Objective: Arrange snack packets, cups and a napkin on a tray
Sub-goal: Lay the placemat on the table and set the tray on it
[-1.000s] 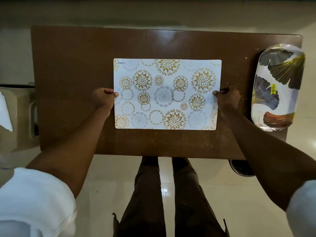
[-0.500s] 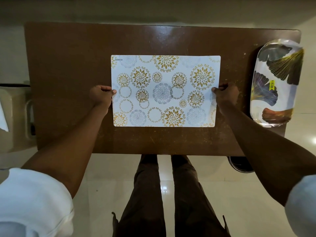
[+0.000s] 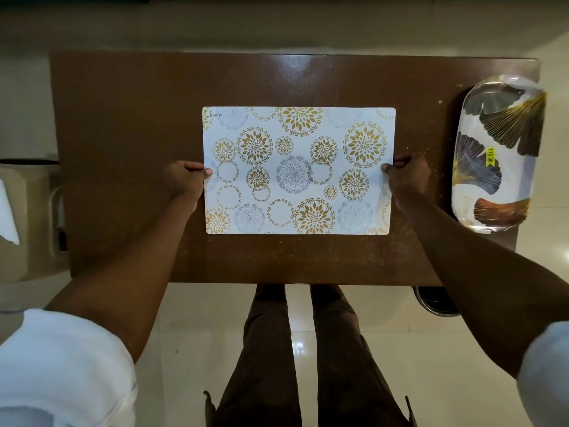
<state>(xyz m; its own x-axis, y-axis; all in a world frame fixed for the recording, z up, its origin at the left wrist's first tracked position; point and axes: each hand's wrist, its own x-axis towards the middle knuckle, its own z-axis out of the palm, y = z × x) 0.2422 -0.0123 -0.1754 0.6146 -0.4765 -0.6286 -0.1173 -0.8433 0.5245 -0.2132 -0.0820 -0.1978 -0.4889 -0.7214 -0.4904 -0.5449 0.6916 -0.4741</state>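
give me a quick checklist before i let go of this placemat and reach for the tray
1. Placemat flat and square on the wooden table: ok.
2. Left hand and right hand free: not ok, each pinches a short edge of the placemat.
3. Tray empty and in sight: ok, at the table's right end.
4. Tray fully on the table: not ok, its outer rim seems to overhang the right edge.
5. Price sticker off the tray: not ok.
6. Snack packets and cups in view: not ok, none visible.
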